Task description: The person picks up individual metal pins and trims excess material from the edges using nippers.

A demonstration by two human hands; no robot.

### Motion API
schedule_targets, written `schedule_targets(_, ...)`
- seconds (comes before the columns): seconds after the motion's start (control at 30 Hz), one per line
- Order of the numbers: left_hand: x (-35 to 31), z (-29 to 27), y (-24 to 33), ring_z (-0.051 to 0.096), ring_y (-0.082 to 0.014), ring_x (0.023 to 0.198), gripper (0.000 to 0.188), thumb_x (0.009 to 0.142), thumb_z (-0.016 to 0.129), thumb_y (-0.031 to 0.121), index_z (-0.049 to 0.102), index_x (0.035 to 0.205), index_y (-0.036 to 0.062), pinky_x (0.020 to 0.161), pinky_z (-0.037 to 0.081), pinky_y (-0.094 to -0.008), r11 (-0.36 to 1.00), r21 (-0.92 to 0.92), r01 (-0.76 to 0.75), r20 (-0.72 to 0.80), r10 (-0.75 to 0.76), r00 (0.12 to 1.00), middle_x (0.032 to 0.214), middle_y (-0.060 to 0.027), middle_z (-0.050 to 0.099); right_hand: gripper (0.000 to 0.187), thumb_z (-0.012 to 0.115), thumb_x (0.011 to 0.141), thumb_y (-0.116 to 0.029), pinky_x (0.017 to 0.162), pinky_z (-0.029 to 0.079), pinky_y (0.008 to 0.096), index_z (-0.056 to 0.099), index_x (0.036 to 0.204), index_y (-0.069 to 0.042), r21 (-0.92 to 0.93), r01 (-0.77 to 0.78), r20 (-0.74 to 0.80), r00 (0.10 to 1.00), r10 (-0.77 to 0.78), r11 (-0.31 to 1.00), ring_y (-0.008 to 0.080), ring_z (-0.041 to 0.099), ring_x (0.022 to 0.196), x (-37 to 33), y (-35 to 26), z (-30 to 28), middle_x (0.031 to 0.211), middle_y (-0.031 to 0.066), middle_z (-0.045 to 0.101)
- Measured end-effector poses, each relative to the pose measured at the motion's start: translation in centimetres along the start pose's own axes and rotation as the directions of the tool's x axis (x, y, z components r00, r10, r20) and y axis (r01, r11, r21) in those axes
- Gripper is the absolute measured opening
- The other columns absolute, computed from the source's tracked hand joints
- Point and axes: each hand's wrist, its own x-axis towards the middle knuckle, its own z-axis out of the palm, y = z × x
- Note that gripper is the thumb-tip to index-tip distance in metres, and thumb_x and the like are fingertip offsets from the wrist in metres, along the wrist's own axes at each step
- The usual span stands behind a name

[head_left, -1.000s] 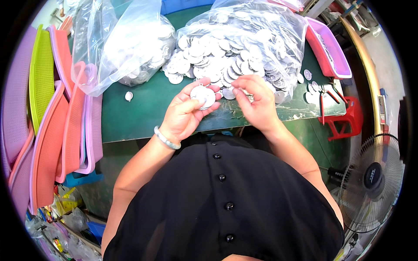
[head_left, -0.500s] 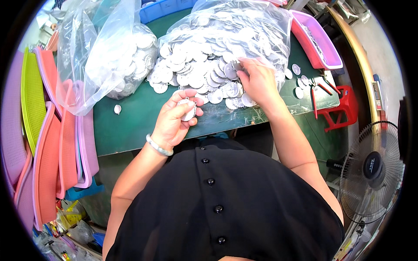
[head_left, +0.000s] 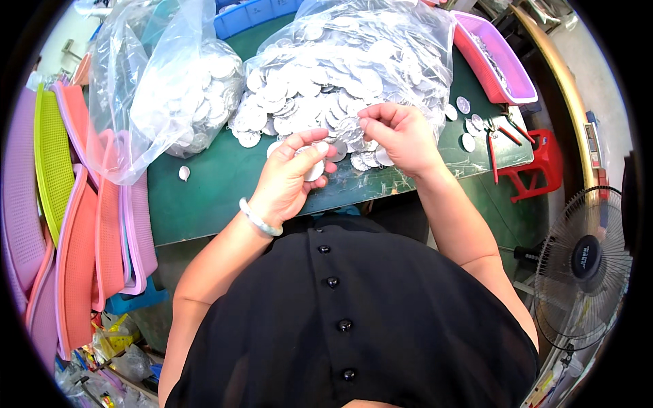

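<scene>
Near the table's front edge, my left hand (head_left: 289,175) is closed on a few round silver pendants (head_left: 314,171), its thumb pressed on the top one. Just to the right, my right hand (head_left: 403,141) pinches a round silver pendant (head_left: 349,129) by its edge between thumb and forefinger. Behind both hands, a heap of loose silver pendants (head_left: 292,88) spills from the mouth of a clear plastic bag (head_left: 435,47). Some of the held pendants are hidden by my fingers.
Another clear bag (head_left: 153,81) of pendants stands left on the green table (head_left: 204,211). A single pendant (head_left: 184,173) lies before it. Red-handled pliers (head_left: 492,156), a pink basket (head_left: 503,54) and a fan (head_left: 581,262) are right. Stacked plastic baskets (head_left: 75,258) stand left.
My right hand has drawn back from the heap toward the left hand with a pendant. My left hand has moved slightly right, and the two hands are closer together.
</scene>
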Motion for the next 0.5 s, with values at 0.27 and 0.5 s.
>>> schedule_targets(0.27, 0.5, 0.0, -0.6, 0.058, -0.0145, 0.066, 0.011, 0.083, 0.056, 0.009, 0.053, 0.093, 0.0075, 0.051, 0.042, -0.0241, 1.000, -0.013, 0.002, -0.014, -0.002, 1.000, 0.082, -0.0047, 0.059, 0.016, 0.060, 0.077, -0.008, 0.061, 0.045, 0.0255, 0.061, 0.090, 0.003, -0.128, 0.094, 0.001, 0.996, -0.095, 0.987, 0.0125, 0.056, 0.067, -0.2, 0.5, 0.1, 0.074, 0.0051, 0.061)
schedule_targets(0.5, 0.0, -0.5, -0.5, 0.060, -0.0184, 0.075, 0.012, 0.082, 0.057, 0.012, 0.051, 0.092, 0.0090, 0.055, 0.047, -0.0260, 0.990, -0.134, 0.033, -0.017, -0.035, 0.999, 0.089, -0.0064, 0.058, 0.028, 0.066, 0.068, -0.015, 0.072, 0.042, 0.0375, 0.058, 0.091, -0.001, -0.859, 0.370, 0.151, 0.843, -0.516, 0.353, 0.0301, 0.052, 0.083, 1.1, 1.5, -0.5, 0.090, 0.0124, 0.058)
